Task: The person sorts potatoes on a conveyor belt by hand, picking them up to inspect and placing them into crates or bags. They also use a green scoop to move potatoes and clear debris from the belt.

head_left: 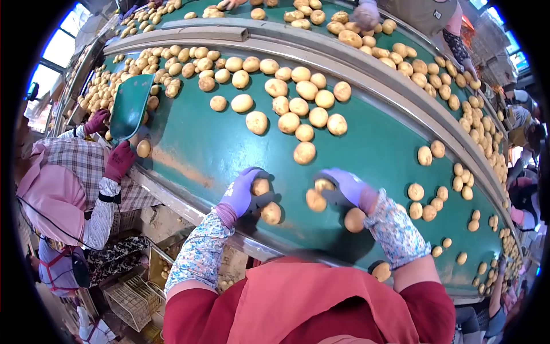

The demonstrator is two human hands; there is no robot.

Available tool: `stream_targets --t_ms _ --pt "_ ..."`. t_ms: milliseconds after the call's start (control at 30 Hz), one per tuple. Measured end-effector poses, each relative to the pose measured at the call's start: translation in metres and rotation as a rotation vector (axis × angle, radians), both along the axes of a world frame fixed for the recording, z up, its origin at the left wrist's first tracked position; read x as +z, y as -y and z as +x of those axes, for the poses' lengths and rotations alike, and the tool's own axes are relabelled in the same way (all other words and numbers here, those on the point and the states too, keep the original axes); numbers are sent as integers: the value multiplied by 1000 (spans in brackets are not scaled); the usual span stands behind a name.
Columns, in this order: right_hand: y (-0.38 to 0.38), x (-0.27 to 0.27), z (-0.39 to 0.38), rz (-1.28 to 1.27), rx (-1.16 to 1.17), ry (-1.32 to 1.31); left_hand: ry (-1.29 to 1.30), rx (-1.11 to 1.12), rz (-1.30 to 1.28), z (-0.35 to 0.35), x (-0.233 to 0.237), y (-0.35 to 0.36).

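Over the green belt [195, 135], the left hand [247, 192] is curling its grip around one potato [260, 186], with a second potato [270, 213] lying just below. The blurred right hand [342, 188] is reaching over two potatoes [315, 200]; whether its grip is closing on them, I can't tell.

The belt [189, 135] shows a smooth green surface with a slight sheen, and rough brown dirt smears it near its lower left edge. The rail [389, 94] along its far edge looks like dull metal; the scoop [130, 106] looks like glossy green plastic.
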State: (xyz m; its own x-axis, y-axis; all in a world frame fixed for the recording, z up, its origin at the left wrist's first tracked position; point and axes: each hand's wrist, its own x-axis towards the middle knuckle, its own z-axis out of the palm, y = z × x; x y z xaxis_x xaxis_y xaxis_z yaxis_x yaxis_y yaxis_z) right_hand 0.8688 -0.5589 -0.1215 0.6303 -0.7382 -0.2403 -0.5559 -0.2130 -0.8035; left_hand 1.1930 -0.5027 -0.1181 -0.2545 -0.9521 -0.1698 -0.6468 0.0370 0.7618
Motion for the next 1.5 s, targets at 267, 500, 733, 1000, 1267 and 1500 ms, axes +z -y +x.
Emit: stream_targets --t_ms 267,500,733,1000,1267,1500 --pt "-33 32 66 830 -539 1013 -322 -71 -208 -50 33 35" --pt "71 21 54 379 -477 896 138 -455 -488 -30 15 20" --pt "146 -14 45 -148 -926 315 241 -576 -329 55 -18 18" --pt "-8 -11 161 -650 -218 -98 22 -136 -16 122 -14 36" --pt "-21 -4 220 -436 37 -158 -705 547 135 208 -1 100" --pt "145 51 317 -558 -213 171 -1017 361 261 262 -10 112"
